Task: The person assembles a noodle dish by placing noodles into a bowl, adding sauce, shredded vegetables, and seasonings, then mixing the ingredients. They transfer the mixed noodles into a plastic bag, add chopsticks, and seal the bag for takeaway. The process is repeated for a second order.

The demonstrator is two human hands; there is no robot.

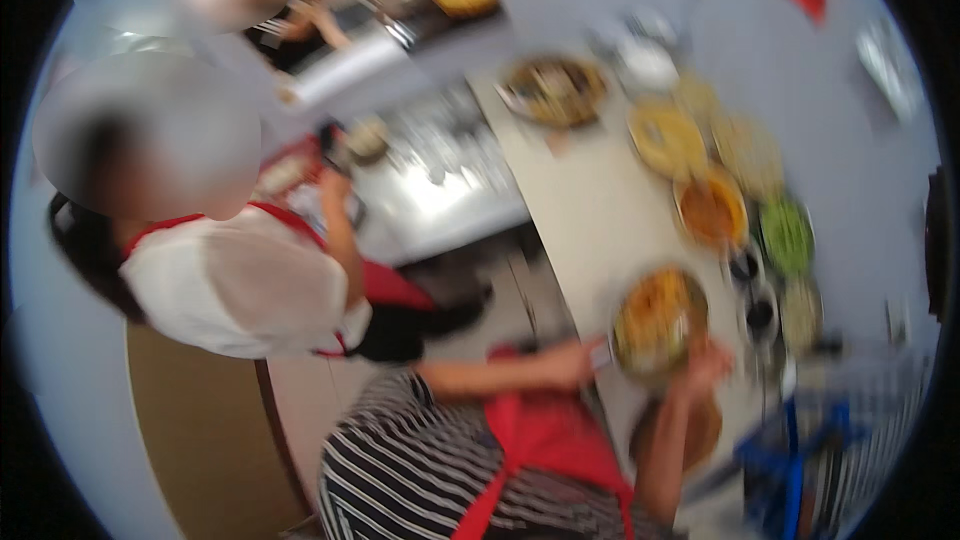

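Note:
Before me on the pale counter (pixel 574 240) is a round metal bowl (pixel 622 371) with orange and yellow food (pixel 660 300) in it. My left hand (pixel 574 365) is at the bowl's left side, beside a small pale piece (pixel 600 352) at its rim. Blur hides whether the fingers grip it. My right hand (pixel 709 369) is over the bowl's near right edge, fingers bent. Whether it holds a utensil cannot be made out. A brown round container (pixel 701 435) sits under my right forearm, partly hidden by it.
Farther along the counter are a bowl of orange-brown sauce (pixel 709 214), shredded green food (pixel 786 232), a yellow dish (pixel 667 139) and a large mixed platter (pixel 555 90). A blue rack (pixel 795 435) stands at right. A co-worker in a white top (pixel 232 285) works at the steel table (pixel 442 210).

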